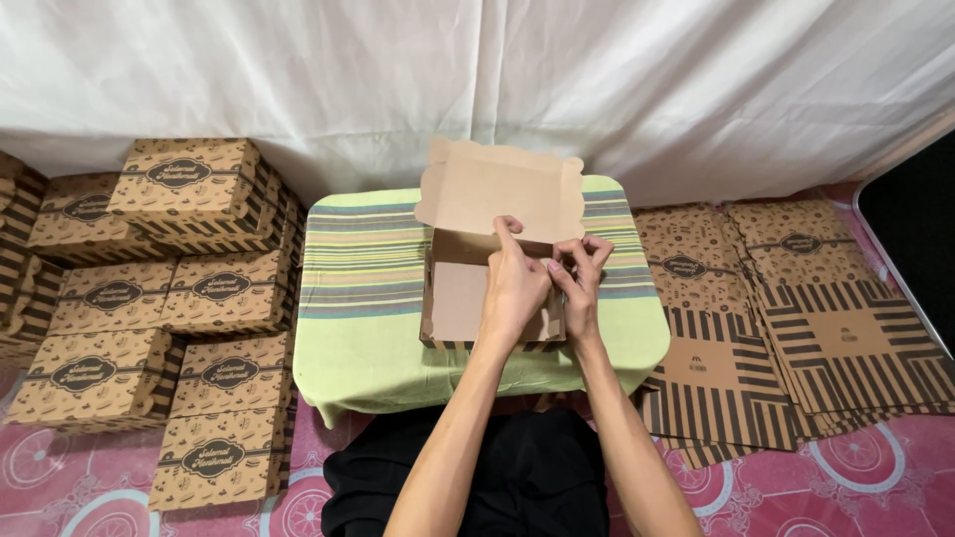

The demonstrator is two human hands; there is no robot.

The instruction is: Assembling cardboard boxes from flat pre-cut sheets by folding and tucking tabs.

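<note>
White drapery backs our striped table [358, 259]. Both our left hand [512, 288] and right hand [579, 283] pinch the half-folded box [463, 293], lid still up; finished boxes [189, 288] lie left of it, flat blanks [786, 318] right.

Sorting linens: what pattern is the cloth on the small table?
Light green tablecloth with multicoloured horizontal stripes, seen in the head view.

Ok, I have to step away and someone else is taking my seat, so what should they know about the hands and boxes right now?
Left hand and right hand: both pinch the right wall of the open cardboard box, near its back corner.
Box: on the striped green cloth over the small table, lid flap standing open.
Done: folded boxes stacked on the left.
Left: this box is not yet closed; flat box blanks lie piled on the right.
</note>
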